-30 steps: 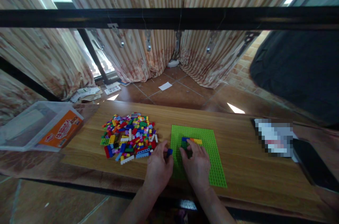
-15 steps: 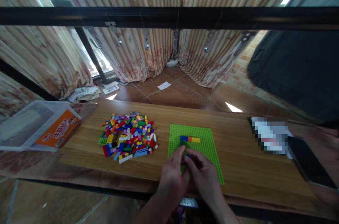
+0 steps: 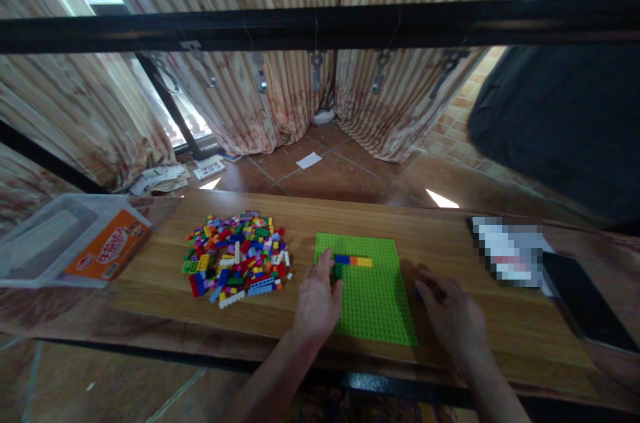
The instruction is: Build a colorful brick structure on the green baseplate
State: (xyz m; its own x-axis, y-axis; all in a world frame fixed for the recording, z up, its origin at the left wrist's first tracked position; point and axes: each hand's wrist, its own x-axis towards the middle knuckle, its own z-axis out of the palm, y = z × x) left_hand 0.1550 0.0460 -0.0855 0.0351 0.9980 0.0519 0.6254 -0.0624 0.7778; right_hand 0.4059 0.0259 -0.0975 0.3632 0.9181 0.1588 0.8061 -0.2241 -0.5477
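Note:
A green studded baseplate lies on the wooden table. On its upper part sits a short row of bricks: a blue brick, an orange brick and a yellow brick. Below the row's left end is a dark green brick, partly behind my left hand. That hand rests over the plate's left edge, index finger stretched forward and thumb apart, with nothing visible held. Right of the plate, low over the table, my right hand pinches a small dark blue brick, mostly covered by the fingertips.
A pile of mixed loose bricks lies left of the plate. Farther left stands a clear plastic box with an orange label. A black phone and a blurred packet lie at the right. A black bar crosses beyond the table.
My hands have separated from their spot together over the plate. The right hand has moved right, off the plate, with the dark blue brick; the left has shifted slightly left and forward.

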